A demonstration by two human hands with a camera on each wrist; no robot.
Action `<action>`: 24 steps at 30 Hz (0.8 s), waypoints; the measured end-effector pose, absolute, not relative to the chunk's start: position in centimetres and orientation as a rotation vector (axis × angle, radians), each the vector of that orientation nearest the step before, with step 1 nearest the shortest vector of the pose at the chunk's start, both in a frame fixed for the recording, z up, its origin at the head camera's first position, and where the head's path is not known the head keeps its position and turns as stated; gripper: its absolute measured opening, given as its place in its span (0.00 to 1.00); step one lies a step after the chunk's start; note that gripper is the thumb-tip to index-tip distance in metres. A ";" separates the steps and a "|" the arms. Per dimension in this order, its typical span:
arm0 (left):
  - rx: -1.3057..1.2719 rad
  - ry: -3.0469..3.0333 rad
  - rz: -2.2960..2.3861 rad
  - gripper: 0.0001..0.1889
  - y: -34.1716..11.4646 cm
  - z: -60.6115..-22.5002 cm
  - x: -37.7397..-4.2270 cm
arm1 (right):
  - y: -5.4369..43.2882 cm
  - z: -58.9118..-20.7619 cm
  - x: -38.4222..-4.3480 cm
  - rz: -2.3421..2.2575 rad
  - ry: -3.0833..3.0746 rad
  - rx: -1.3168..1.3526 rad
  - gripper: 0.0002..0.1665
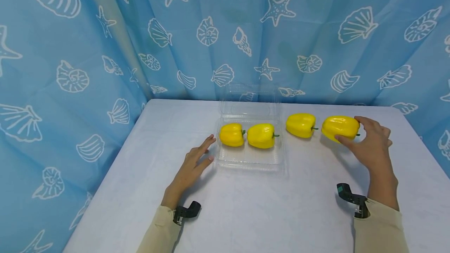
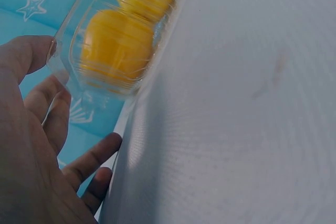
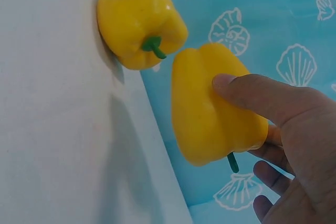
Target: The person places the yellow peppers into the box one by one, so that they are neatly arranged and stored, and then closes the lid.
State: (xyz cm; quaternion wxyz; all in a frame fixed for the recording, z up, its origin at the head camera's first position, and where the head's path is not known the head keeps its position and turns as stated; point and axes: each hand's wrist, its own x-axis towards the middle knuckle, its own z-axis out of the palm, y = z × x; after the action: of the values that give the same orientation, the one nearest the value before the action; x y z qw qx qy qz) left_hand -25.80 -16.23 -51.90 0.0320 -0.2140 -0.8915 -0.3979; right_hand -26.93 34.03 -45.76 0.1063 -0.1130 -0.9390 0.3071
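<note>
My right hand (image 1: 374, 143) grips a yellow bell pepper (image 1: 340, 127) between thumb and fingers. In the right wrist view this held bell pepper (image 3: 212, 108) is off the white tabletop, its green stem pointing down. Just left of it a second yellow bell pepper (image 1: 300, 125) lies on the table. A clear plastic clamshell box (image 1: 251, 161) stands with its lid raised, and two yellow bell peppers sit side by side inside, one left (image 1: 231, 134) and one right (image 1: 261, 136). My left hand (image 1: 191, 165) is beside the box's left edge, fingers extended, fingertips right at the rim.
The white-covered table (image 1: 246, 214) ends at the back against a blue curtain (image 1: 211, 69) with shell and starfish prints. The clear raised lid (image 1: 250, 102) leans toward that curtain. A small black camera is strapped on each wrist.
</note>
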 end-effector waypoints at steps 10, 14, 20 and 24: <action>-0.663 -2.733 -1.247 0.29 -16.2 -51.9 -25.8 | 33.5 -45.2 -26.8 0.901 -2.721 -0.259 0.51; -0.667 -2.734 -1.243 0.29 -16.2 -52.0 -25.9 | 33.3 -45.1 -26.6 0.892 -2.711 -0.256 0.51; -0.662 -2.742 -1.236 0.29 -16.2 -51.9 -25.9 | 32.9 -45.0 -26.5 0.893 -2.722 -0.245 0.51; -0.659 -2.747 -1.240 0.29 -16.2 -51.8 -25.8 | 32.6 -44.7 -26.5 0.886 -2.727 -0.230 0.51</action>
State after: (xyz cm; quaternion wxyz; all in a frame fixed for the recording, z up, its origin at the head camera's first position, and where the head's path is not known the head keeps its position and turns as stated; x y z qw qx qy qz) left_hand -25.77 -16.25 -51.79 0.0280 -0.2135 -0.8900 -0.4019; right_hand -26.50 32.62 -44.68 0.1321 -0.0793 -0.9397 0.3052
